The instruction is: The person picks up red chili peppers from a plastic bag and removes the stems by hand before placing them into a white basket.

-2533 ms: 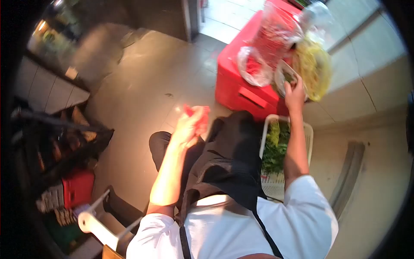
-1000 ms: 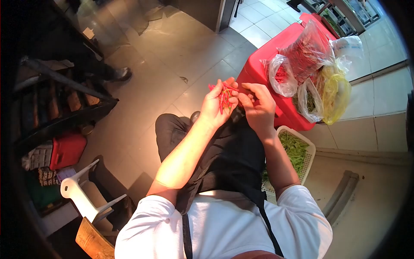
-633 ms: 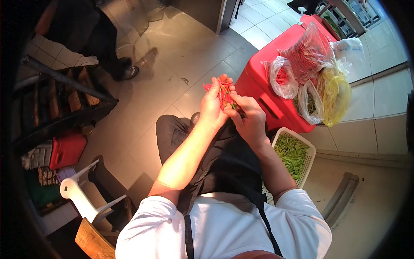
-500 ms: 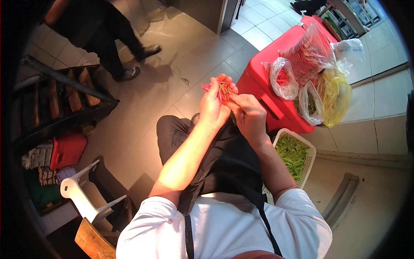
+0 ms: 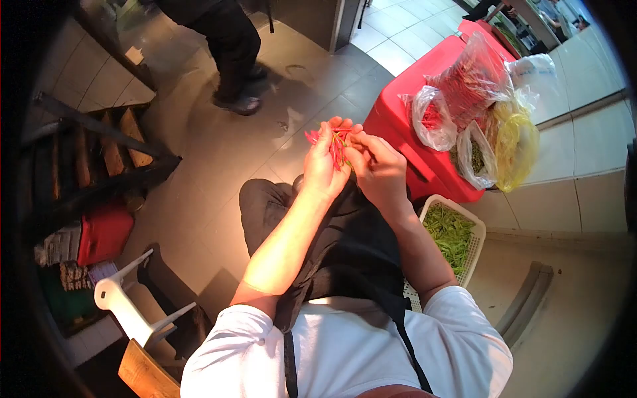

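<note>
My left hand (image 5: 321,166), palm up, has its fingers curled around a small bunch of red chili peppers (image 5: 338,151) with green stems. Against the right side of the bunch, my right hand (image 5: 381,167) pinches at a chili pepper with thumb and fingertips. Exactly which part it grips is partly covered by the fingers. Both hands are above my lap, over the black apron (image 5: 338,245). Below my right forearm stands a white plastic basket (image 5: 479,247) holding long green peppers (image 5: 449,235).
At right, a red cooler box (image 5: 398,109) bears a clear bag of red chilies (image 5: 474,76), smaller open bags (image 5: 434,119) and a yellow bag (image 5: 517,149). A white plastic stool (image 5: 123,305) and dark wooden-stepped stairs (image 5: 83,152) are left. A person in dark trousers (image 5: 232,50) stands ahead.
The person in dark trousers has stepped to the right. My right fingers have shifted slightly up along the bunch, while my left hand stays almost in place.
</note>
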Motion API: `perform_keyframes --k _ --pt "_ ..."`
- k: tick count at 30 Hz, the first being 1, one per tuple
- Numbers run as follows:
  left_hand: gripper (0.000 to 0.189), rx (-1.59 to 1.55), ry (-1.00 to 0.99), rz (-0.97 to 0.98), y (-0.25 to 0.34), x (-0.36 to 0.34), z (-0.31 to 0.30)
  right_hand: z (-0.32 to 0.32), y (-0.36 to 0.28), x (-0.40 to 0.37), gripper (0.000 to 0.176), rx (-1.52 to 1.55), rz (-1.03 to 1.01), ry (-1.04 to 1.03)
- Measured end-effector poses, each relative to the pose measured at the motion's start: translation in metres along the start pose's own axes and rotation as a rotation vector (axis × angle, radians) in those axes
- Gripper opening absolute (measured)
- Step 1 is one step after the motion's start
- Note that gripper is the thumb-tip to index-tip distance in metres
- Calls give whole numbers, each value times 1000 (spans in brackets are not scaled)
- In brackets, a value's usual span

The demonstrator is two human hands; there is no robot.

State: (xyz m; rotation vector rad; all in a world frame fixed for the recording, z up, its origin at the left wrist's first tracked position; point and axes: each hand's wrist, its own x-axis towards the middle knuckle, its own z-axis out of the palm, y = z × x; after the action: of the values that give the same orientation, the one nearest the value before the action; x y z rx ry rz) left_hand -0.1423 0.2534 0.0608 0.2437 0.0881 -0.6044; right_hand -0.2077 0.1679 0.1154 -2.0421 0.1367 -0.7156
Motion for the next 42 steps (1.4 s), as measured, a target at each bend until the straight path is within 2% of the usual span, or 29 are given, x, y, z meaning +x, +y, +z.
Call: perform_keyframes --k 3,8,10,13,14,15,16,17,18,19,20,23,24,26,27,28,30,31,33,36,39,42 --pt "33 84 21 25 -16 2 0 -2 14 4 14 -105 -13 -8" --pt "33 33 0 -118 -47 10 -8 -24 30 -6 12 -82 148 -18" --pt "33 -10 15 -182 -64 13 -6 -35 40 -14 11 -2 216 59" --pt "31 -169 -95 -303 -89 18 -2 -60 51 -24 10 48 310 210" --pt "31 -191 -59 -346 -97 20 -1 -67 53 -27 9 57 339 260" --pt "30 -211 -19 -382 -102 21 3 -85 41 -23 9 -30 325 341" --pt "30 -231 25 -409 -106 21 6 -104 58 -23 10 -176 201 428" --pt "30 -220 5 -443 -107 21 7 -130 65 -20 11 -287 174 483" --pt "29 -209 -13 -471 -107 21 9 -155 70 -14 13 -251 262 515" --pt "29 -196 -34 -496 -107 21 11 -180 84 -9 14 -387 346 574" --pt "31 -74 70 -507 -103 15 30 -205 99 -5 16 -492 354 547" --pt "32 -129 -246 -671 -97 18 19 -224 113 -7 20 -657 318 505" --pt "35 2 -93 -674 -93 12 33 -224 113 -7 21 -687 294 496" --pt "35 53 -201 -714 -87 8 32 -196 101 -10 23 -138 339 385" --pt "36 83 -255 -740 -84 6 32 -181 94 -13 26 110 329 229" --pt "35 150 -269 -742 -81 2 36 -167 72 -14 29 292 475 111" --pt "34 211 -287 -728 -72 -6 43 -142 53 -16 33 634 418 -92" --pt "33 240 -296 -717 -67 -9 44 -131 50 -16 37 678 470 -127" --pt "34 325 -258 -668 -56 -10 42 -115 49 -15 33 677 490 -161" --pt "32 367 -210 -613 -44 -6 32 -101 48 -12 24 647 403 -198" --pt "27 416 -179 -555 -33 -9 27 -94 39 -5 16 503 348 -209" --pt "23 554 -189 -489 -22 -11 24 -89 34 1 13 133 184 -247"
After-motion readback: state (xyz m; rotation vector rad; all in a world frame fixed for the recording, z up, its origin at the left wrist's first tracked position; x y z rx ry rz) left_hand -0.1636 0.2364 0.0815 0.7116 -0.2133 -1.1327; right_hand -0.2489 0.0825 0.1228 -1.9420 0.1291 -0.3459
